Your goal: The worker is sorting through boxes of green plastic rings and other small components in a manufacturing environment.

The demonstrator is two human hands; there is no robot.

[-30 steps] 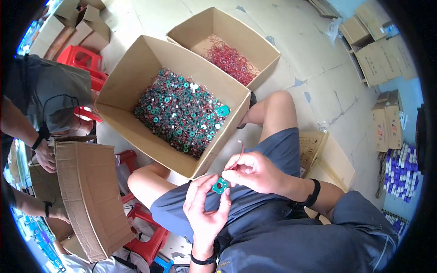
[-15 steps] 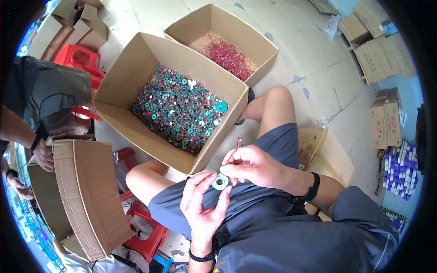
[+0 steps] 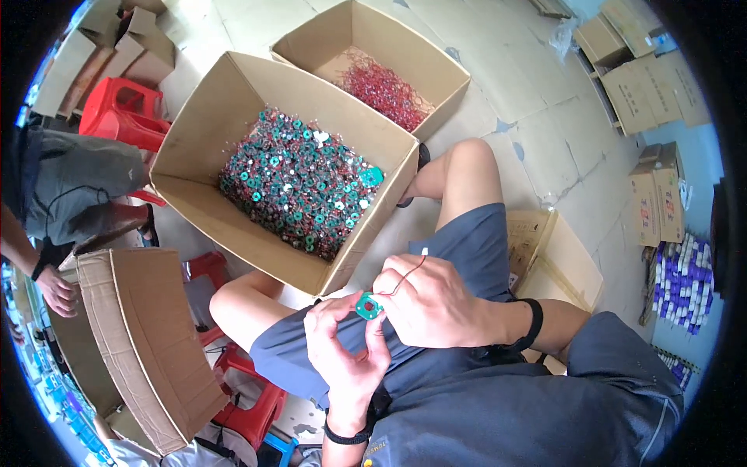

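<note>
Between its thumb and fingertips, my left hand (image 3: 342, 335) grips a small green ring-shaped circuit board (image 3: 369, 306) with a hole in the middle. My right hand (image 3: 428, 300) is closed right beside it, fingers curled with the knuckles upward. A thin reddish-brown wire (image 3: 406, 275) with a white end piece sticks out from its fingers. The wire's other end is hidden by the fingers, so I cannot tell whether it joins the board. Both hands are above my lap, in front of a large cardboard box (image 3: 206, 105) that holds a heap of green ring boards with red wires (image 3: 299, 187).
Behind it, another cardboard box (image 3: 311, 43) contains loose red wires (image 3: 381, 89). At left, another person's hand (image 3: 56, 292) is by a tall carton (image 3: 156, 335). Red stools (image 3: 117, 113) stand on the left side. An open carton (image 3: 568, 261) sits to my right, near stacked cartons (image 3: 655, 198).
My right hand has rolled over, knuckles now up, and the wire points more to the right. The board has tilted in my left fingers. The other person's hand has shifted left and down.
</note>
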